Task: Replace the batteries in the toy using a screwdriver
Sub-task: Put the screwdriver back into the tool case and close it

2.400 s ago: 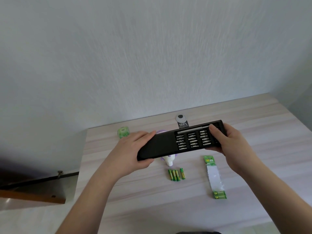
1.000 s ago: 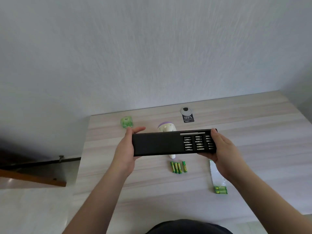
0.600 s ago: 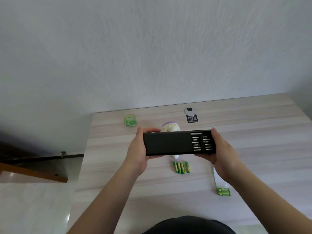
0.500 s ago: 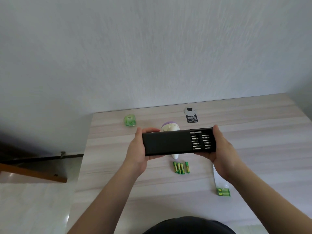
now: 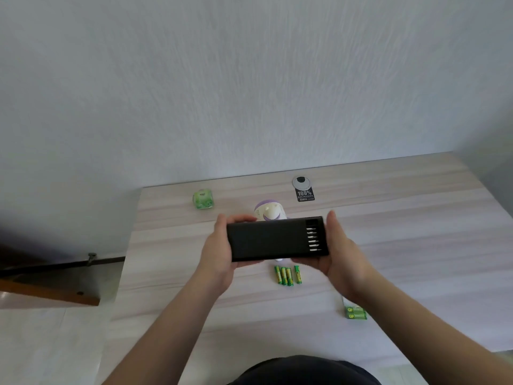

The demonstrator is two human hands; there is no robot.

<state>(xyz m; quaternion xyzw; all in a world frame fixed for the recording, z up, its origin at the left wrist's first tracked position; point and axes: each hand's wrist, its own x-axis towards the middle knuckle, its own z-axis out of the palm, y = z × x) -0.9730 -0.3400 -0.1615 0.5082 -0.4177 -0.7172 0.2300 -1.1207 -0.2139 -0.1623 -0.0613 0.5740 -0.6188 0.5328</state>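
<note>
I hold a black screwdriver bit case level above the table. My left hand grips its left end, fingers curled over the top edge. My right hand cups its right end, the palm against the end of the sliding tray, where one column of silver bits still shows. Behind the case stands the white and purple toy, partly hidden. Several green batteries lie side by side on the table just below the case.
A green battery package lies at the right, partly under my right forearm. A small green cube sits at the back left, a round grey cable port with a black label at the back. The table's left edge drops to the floor.
The bit tray has slid leftward into the black case; two columns of bits showed half a second ago, one shows now. My right hand has moved in with it.
</note>
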